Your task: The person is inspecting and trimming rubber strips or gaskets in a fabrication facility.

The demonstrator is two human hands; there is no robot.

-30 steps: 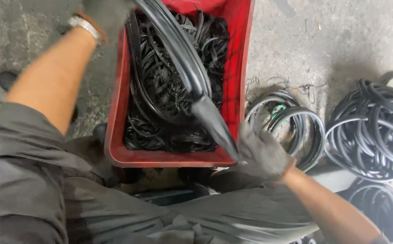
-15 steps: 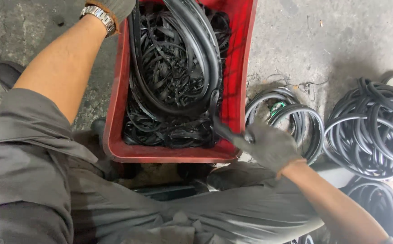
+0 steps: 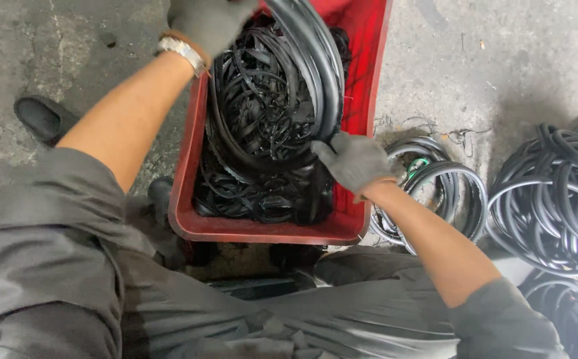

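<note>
red crate (image 3: pixel 368 80), on concrete floor (image 3: pixel 501 60): filled with tangled black rubber strips (image 3: pixel 262 133). left hand (image 3: pixel 206 23), gloved, closed around thick black rubber loop (image 3: pixel 315 66) at top; right hand (image 3: pixel 355 159), gloved, pinching the loop's lower end over the crate. coiled black hoses (image 3: pixel 555 193) lie right.

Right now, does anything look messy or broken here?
Nothing looks broken. The black rubber strips lie tangled in the red plastic crate, and both gloved hands, left hand and right hand, grip a thick black rubber hoop. More black coils sit on the stained concrete floor.
</note>
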